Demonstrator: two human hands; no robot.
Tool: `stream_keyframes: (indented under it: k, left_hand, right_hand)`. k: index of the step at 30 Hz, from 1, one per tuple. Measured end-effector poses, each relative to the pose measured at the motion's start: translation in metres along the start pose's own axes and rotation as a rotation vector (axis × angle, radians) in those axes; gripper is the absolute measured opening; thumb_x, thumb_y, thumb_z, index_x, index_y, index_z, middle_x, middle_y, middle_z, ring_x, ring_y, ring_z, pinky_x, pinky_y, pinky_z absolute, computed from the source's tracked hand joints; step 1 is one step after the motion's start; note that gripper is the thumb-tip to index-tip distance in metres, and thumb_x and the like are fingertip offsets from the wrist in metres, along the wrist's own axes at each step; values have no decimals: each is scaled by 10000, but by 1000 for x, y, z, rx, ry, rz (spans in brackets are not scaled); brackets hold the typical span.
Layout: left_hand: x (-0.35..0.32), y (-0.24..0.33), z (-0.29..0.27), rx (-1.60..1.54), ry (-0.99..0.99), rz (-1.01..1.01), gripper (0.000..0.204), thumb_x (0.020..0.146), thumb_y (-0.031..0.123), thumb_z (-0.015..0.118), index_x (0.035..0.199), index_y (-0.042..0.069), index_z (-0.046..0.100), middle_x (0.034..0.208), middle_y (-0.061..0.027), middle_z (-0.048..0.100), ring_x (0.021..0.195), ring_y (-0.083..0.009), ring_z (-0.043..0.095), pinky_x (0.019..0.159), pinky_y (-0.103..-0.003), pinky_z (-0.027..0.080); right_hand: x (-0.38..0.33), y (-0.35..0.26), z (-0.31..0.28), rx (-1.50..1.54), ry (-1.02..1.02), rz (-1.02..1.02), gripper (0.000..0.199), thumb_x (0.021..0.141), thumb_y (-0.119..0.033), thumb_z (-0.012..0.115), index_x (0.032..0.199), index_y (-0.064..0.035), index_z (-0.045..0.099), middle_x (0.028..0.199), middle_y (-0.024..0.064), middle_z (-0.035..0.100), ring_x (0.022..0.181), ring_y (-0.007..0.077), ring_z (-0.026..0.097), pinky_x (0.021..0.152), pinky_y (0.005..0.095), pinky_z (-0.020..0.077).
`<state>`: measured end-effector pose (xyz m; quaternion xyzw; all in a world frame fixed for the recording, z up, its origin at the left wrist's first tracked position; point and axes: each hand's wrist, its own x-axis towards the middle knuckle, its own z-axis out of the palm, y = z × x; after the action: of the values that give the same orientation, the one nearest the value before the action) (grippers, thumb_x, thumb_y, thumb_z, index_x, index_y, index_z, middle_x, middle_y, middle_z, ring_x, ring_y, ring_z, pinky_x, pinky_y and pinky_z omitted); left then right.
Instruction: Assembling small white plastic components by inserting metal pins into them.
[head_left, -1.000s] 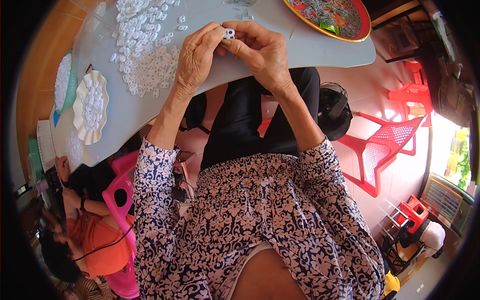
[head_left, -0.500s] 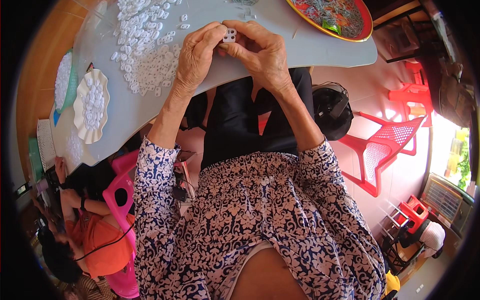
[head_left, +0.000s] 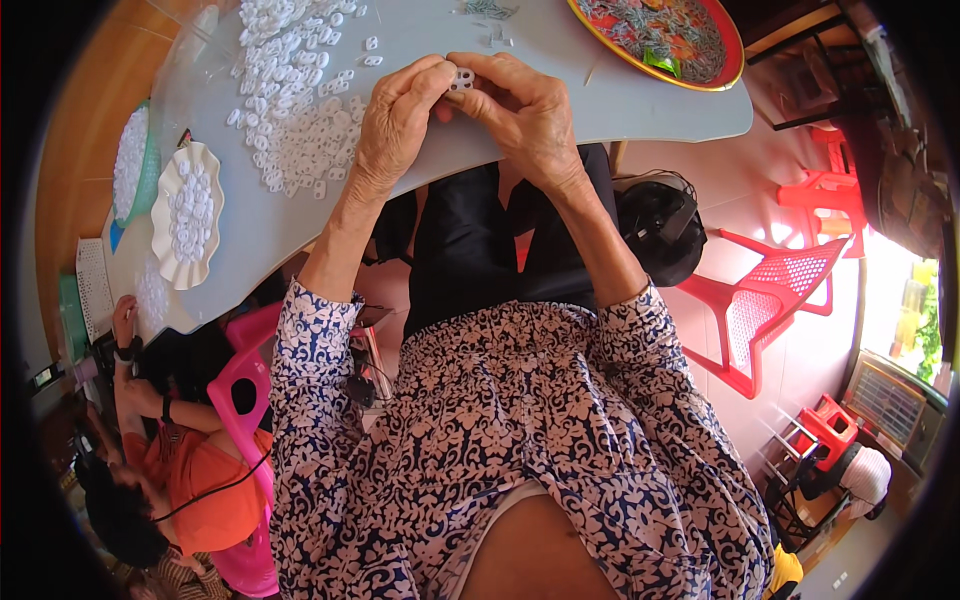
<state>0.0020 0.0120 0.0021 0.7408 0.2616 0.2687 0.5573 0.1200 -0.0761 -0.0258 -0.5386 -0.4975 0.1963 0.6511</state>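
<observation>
white piece (head_left: 462, 79) between fingers (head_left: 508, 72)

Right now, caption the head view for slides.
Left hand and right hand hold a white piece over a grey table.

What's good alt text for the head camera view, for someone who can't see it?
A left hand and right hand hold a small white piece with holes over a grey table. Many white parts lie heaped to the left; a red tray of thin grey bits sits upper right.

The small white holed piece (head_left: 461, 80) looks like smooth plastic; the pale grey worktop (head_left: 650, 122), smooth and faintly glossy; the round gold-rimmed red tray (head_left: 734, 52), shiny; the navy-and-pink floral shirt (head_left: 480, 410), matt cloth.
</observation>
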Motion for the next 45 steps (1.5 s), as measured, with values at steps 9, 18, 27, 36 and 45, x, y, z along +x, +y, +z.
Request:
stream_keyframes:
  k: [9, 18, 27, 36, 45]
  left_hand:
    - [0, -5, -1, -28, -23, -2, 344, 913, 311, 464, 753, 12, 520, 629, -12, 484, 623, -90, 448, 599, -244, 372]
    - [-4, 6, 6, -12, 51, 14, 331, 926, 296, 464, 783, 8, 543, 639, -11, 499, 621, -88, 435, 592, -245, 372]
    - [-2, -5, 9, -28, 146, 125, 314, 949, 292, 472, 857, 17, 589, 643, 17, 516, 583, -52, 390, 530, -220, 337]
    - [-1, -7, 9, -91, 150, 131, 301, 941, 283, 483, 868, 20, 610, 636, 21, 512, 580, -45, 388, 531, -214, 333]
    - [-2, -1, 9, -33, 174, 117, 290, 933, 278, 497, 864, 23, 616, 620, 24, 491, 577, -52, 387, 528, -224, 336]
  right_hand:
    - [-2, -1, 3, -61, 49, -63, 274, 764, -63, 716, 1024, -13, 649, 687, 60, 556, 597, 139, 528, 558, 263, 444]
    - [-2, -6, 2, -126, 90, -111, 265, 770, -60, 714, 1016, -4, 631, 723, 64, 582, 606, 141, 556, 565, 261, 463]
    - [-1, -8, 0, 208, 52, 192, 153, 864, -115, 655, 878, 31, 611, 714, 20, 639, 605, 44, 521, 551, 195, 450]
    - [1, -10, -1, 209, 27, 242, 182, 871, -151, 647, 842, 26, 619, 694, 21, 650, 572, 31, 504, 519, 189, 431]
    - [1, -17, 0, 182, 51, 257, 162, 873, -129, 631, 819, 23, 625, 688, 24, 649, 569, 32, 496, 515, 194, 427]
